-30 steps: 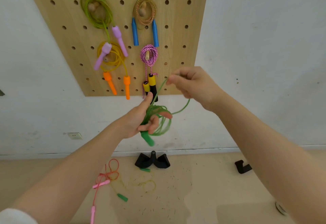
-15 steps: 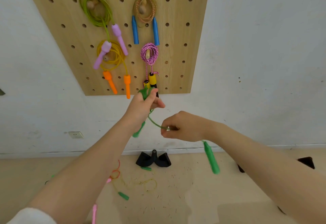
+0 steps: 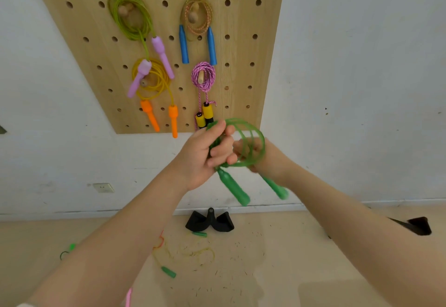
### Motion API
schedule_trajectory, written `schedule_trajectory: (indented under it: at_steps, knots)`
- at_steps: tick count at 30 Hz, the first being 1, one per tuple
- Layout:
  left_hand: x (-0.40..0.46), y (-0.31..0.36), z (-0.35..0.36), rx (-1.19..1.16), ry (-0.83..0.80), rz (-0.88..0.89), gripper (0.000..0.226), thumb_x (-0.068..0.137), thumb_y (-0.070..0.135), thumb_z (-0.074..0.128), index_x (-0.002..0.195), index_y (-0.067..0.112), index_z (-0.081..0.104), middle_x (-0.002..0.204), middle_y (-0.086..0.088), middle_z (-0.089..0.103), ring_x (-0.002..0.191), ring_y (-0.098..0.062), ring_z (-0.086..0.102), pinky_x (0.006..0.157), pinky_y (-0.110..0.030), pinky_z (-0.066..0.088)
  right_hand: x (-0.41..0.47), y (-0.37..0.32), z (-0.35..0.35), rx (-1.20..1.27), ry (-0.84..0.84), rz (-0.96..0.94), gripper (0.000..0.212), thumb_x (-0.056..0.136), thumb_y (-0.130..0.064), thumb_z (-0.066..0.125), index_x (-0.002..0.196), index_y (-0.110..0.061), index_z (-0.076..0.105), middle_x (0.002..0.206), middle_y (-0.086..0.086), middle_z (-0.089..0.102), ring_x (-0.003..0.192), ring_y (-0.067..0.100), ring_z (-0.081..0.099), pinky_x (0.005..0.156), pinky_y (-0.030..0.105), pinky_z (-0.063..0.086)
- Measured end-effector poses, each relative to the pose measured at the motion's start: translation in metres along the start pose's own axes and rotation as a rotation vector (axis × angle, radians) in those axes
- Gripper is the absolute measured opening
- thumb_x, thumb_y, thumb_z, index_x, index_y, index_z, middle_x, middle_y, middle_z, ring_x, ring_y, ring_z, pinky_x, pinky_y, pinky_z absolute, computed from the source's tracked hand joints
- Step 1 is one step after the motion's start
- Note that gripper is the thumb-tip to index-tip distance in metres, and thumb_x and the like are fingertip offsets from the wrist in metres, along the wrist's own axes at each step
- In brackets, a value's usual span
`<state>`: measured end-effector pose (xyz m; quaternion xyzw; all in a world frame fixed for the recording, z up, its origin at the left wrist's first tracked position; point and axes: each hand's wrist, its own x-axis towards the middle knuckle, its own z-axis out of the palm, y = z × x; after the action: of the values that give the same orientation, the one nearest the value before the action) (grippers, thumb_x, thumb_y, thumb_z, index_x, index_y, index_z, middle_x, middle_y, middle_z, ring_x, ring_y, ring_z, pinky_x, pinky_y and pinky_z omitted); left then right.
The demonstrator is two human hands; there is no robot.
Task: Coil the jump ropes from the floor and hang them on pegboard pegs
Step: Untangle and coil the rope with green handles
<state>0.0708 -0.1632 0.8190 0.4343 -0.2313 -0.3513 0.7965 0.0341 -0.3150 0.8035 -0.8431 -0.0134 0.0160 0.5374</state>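
A green jump rope point(image 3: 251, 132) is wound into a coil in front of the wall, just below the wooden pegboard point(image 3: 241, 48). My left hand point(image 3: 205, 154) grips the gathered loops on the coil's left side. My right hand point(image 3: 260, 157) is inside and behind the coil, fingers curled around the strands. Its two green handles point(image 3: 233, 188) dangle below my hands. Several coiled ropes hang on pegs: a lime one with purple handles point(image 3: 130, 17), one with blue handles point(image 3: 196, 19), a yellow one with orange handles point(image 3: 154, 82), and a pink one point(image 3: 204, 77).
On the tan floor lie a yellow rope with green handles point(image 3: 169, 271), a red-pink rope point(image 3: 159, 241) and a green piece point(image 3: 67, 250) at the left. A black stand point(image 3: 210, 222) sits at the wall base, another black object point(image 3: 418, 225) at the right. A wall socket point(image 3: 103, 187) is low left.
My right hand came up from below with the rope end and joined my left hand. The rope is now a full coil with both handles hanging beneath.
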Motion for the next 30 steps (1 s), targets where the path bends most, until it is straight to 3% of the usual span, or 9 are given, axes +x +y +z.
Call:
schedule_trajectory:
  at_steps: [4,7,9,12,14,16,19,24,30]
  knots:
    - [0.007,-0.005,-0.004,0.076,0.32,-0.018,0.034,0.099,0.032,0.034,0.069,0.015,0.038,0.04,0.009,0.025,0.031,-0.005,0.021,0.044,-0.019,0.04,-0.011,-0.003,0.012,-0.142,-0.183,0.07,0.035,0.091,-0.007,0.04,0.061,-0.021,0.048,0.043,-0.011,0.042,0.038,0.004,0.033,0.048,0.02,0.031]
    - [0.001,-0.002,-0.012,0.025,0.327,-0.103,0.041,0.096,0.037,0.038,0.059,0.019,0.033,0.036,0.01,0.023,0.027,-0.003,0.019,0.042,-0.017,0.039,-0.015,-0.01,-0.002,0.138,-0.256,0.115,0.019,0.084,-0.011,0.047,0.096,-0.018,0.059,0.072,-0.007,0.058,0.055,0.006,0.042,0.05,0.02,0.031]
    - [-0.003,0.001,-0.012,0.046,0.27,-0.139,0.042,0.087,0.04,0.044,0.051,0.021,0.035,0.034,0.009,0.025,0.025,-0.004,0.021,0.044,-0.018,0.043,-0.013,-0.005,-0.015,0.382,-0.279,0.076,0.046,0.076,-0.032,0.054,0.121,-0.02,0.054,0.103,-0.002,0.057,0.072,0.011,0.044,0.052,0.02,0.033]
    - [-0.01,0.001,-0.01,0.139,0.133,-0.22,0.049,0.081,0.049,0.054,0.043,0.022,0.037,0.038,0.003,0.036,0.028,-0.009,0.033,0.051,-0.02,0.048,-0.011,-0.003,-0.021,0.231,-0.296,0.018,0.081,0.063,-0.068,0.066,0.133,-0.031,0.046,0.112,-0.004,0.059,0.087,0.012,0.05,0.069,0.025,0.04]
    - [-0.011,0.002,-0.008,0.166,0.018,-0.266,0.054,0.066,0.057,0.071,0.042,0.023,0.037,0.041,0.002,0.043,0.031,-0.011,0.041,0.055,-0.022,0.05,-0.012,-0.006,-0.02,0.192,-0.317,-0.03,0.061,0.077,-0.043,0.069,0.13,-0.02,0.051,0.101,-0.009,0.067,0.084,0.002,0.058,0.076,0.02,0.042]
    - [-0.011,0.003,-0.007,0.163,-0.038,-0.287,0.056,0.049,0.06,0.081,0.04,0.024,0.039,0.04,0.002,0.045,0.03,-0.01,0.041,0.055,-0.022,0.05,-0.016,-0.016,-0.017,0.184,-0.356,-0.085,0.031,0.087,-0.012,0.062,0.118,-0.009,0.059,0.082,-0.016,0.067,0.069,-0.004,0.056,0.065,0.011,0.04]
    - [-0.011,0.006,-0.01,0.132,-0.089,-0.265,0.054,0.05,0.06,0.08,0.042,0.023,0.042,0.041,0.004,0.045,0.029,-0.008,0.04,0.057,-0.022,0.051,-0.015,-0.017,-0.006,0.043,-0.257,-0.11,0.026,0.084,0.003,0.056,0.107,-0.01,0.062,0.081,0.0,0.057,0.071,0.007,0.05,0.07,0.022,0.04]
    - [-0.015,0.012,-0.012,0.172,-0.31,-0.257,0.038,0.07,0.054,0.071,0.059,0.019,0.06,0.063,0.001,0.065,0.05,-0.008,0.06,0.075,-0.026,0.054,-0.015,-0.008,0.003,0.371,-0.244,-0.036,0.023,0.074,-0.006,0.053,0.095,0.0,0.061,0.079,0.01,0.058,0.077,0.022,0.049,0.071,0.034,0.038]
    - [-0.026,0.02,0.004,0.371,-0.065,-0.126,0.027,0.068,0.021,0.078,0.048,0.016,0.061,0.07,-0.009,0.072,0.058,-0.014,0.068,0.063,-0.023,0.054,-0.01,-0.004,0.015,0.755,-0.32,-0.05,0.024,0.064,-0.015,0.06,0.087,-0.01,0.065,0.077,0.007,0.058,0.073,0.021,0.05,0.069,0.032,0.039]
